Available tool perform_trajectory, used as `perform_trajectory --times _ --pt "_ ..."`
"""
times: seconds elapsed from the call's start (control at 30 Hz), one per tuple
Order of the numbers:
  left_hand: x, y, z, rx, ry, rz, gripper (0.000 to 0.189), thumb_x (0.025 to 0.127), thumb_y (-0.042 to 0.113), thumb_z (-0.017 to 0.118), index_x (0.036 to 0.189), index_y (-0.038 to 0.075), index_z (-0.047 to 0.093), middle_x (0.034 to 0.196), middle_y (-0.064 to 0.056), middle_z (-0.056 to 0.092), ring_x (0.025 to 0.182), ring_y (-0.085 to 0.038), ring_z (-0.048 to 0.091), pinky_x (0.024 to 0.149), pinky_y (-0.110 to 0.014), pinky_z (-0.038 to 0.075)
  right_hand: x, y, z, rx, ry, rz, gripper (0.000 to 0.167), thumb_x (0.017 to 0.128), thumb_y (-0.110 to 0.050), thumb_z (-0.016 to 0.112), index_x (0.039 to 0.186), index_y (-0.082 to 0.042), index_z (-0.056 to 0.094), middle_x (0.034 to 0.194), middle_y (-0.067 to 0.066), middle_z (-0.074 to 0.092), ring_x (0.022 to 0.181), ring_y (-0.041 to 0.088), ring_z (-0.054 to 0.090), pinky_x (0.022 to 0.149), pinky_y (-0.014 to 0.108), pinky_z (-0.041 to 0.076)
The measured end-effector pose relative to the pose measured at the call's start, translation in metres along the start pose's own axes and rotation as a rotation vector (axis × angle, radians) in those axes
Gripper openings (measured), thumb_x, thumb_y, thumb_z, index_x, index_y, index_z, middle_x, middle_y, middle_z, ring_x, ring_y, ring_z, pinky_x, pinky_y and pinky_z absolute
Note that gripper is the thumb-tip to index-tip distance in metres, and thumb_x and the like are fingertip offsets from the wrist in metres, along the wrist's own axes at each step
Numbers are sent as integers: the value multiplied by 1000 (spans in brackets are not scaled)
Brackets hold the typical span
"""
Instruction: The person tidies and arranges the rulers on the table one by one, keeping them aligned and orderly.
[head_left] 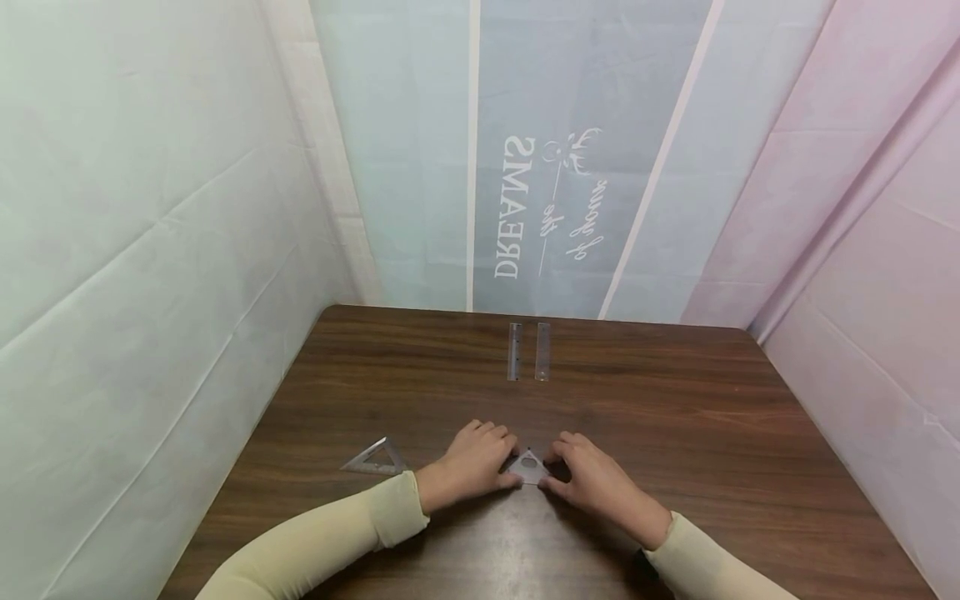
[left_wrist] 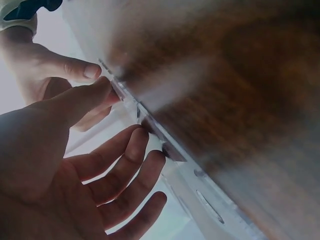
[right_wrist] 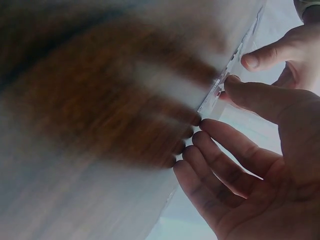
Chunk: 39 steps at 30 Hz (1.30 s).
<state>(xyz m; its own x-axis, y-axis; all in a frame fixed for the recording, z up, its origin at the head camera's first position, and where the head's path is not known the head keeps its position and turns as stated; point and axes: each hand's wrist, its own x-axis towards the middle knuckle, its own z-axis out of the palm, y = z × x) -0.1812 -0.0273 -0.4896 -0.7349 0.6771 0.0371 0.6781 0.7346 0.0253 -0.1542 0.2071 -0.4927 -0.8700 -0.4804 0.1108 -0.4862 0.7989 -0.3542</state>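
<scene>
A small clear set square (head_left: 529,468) lies low over the table between both hands, its apex pointing away from me. My left hand (head_left: 477,457) grips its left side, thumb at the near edge and fingers along the slanted side. On the opposite side my right hand (head_left: 596,473) holds it in much the same way. In the left wrist view the set square's edge shows as a thin line by the left thumb (left_wrist: 95,95). The right wrist view has the right hand's fingertips (right_wrist: 205,127) at the table surface. Whether the piece touches the wood is unclear.
A second clear set square (head_left: 377,457) lies beside the left sleeve, partly covered by it. Two clear rulers, a left one (head_left: 514,352) and a right one (head_left: 543,352), lie parallel near the back of the brown wooden table (head_left: 675,400). Cloth walls (head_left: 420,167) surround the table.
</scene>
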Motion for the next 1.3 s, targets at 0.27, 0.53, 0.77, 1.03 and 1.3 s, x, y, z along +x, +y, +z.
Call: perform_trajectory --times 0.27,0.53,0.77,1.03,1.3 --pt "13 -5 -10 -98 59 11 28 98 50 78 109 25 80 99 12 72 86 -8 63 76 -26 48 9 15 -11 113 -74 20 20 91 -24 89 102 -12 77 95 -6 67 90 14 66 82 38 58" --pt "29 -26 -22 -195 37 -14 29 103 46 73 117 21 78 105 6 73 91 -11 66 82 -33 55 22 20 -16 243 -30 57 22 94 -20 86 108 -8 75 99 -3 71 86 10 67 75 30 57" --pt "49 -55 -30 -309 42 -54 30 105 42 71 122 18 77 115 2 73 103 -17 70 89 -37 58 41 26 -20 288 43 74 30 95 -23 86 116 -6 74 107 3 73 95 17 70 83 40 59" --pt "74 -89 -27 -407 33 -117 40 106 42 69 131 11 72 126 -6 70 117 -24 68 101 -43 55 66 32 -20 363 42 123 37 95 -27 86 121 -4 73 107 5 74 93 15 69 82 37 59" --pt "97 -112 -19 -447 24 -170 45 106 40 70 139 9 66 136 -12 66 128 -30 63 109 -47 51 89 33 -15 388 19 166 44 93 -30 88 122 -1 70 105 4 72 92 15 66 83 39 58"
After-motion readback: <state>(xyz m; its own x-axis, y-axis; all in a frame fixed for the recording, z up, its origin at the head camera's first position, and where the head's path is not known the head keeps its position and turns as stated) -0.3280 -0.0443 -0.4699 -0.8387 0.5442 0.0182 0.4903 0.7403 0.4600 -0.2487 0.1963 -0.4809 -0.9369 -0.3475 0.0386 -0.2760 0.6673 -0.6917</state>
